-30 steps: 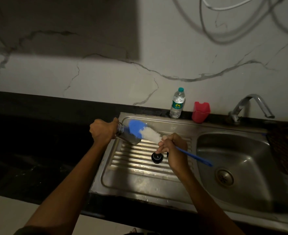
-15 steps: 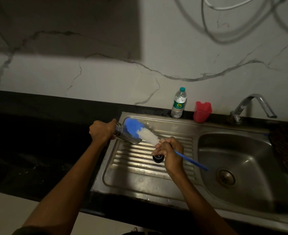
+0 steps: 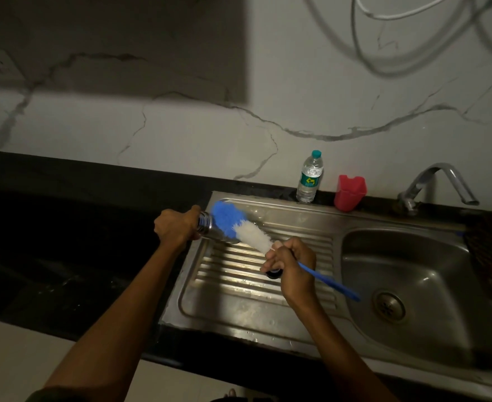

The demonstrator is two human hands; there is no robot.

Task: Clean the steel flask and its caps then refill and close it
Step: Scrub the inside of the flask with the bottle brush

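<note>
Over sink drainboard [image 3: 239, 288]: left hand [image 3: 175, 227] gripping tilted shiny steel flask [image 3: 207, 224], threaded neck showing; right hand [image 3: 291, 265] at four o'clock, fingers curled round blue-white bottle brush [image 3: 239, 224].

- Water bottle [image 3: 309, 177] and cup [image 3: 349, 192] stand side by side behind the drainboard [image 3: 239, 297].
- Basin [image 3: 430, 271] lies right of the drainboard.
- Tap [image 3: 436, 184] behind the basin.

bottle brush [image 3: 240, 227] slid further left along steel flask [image 3: 210, 227]
</note>
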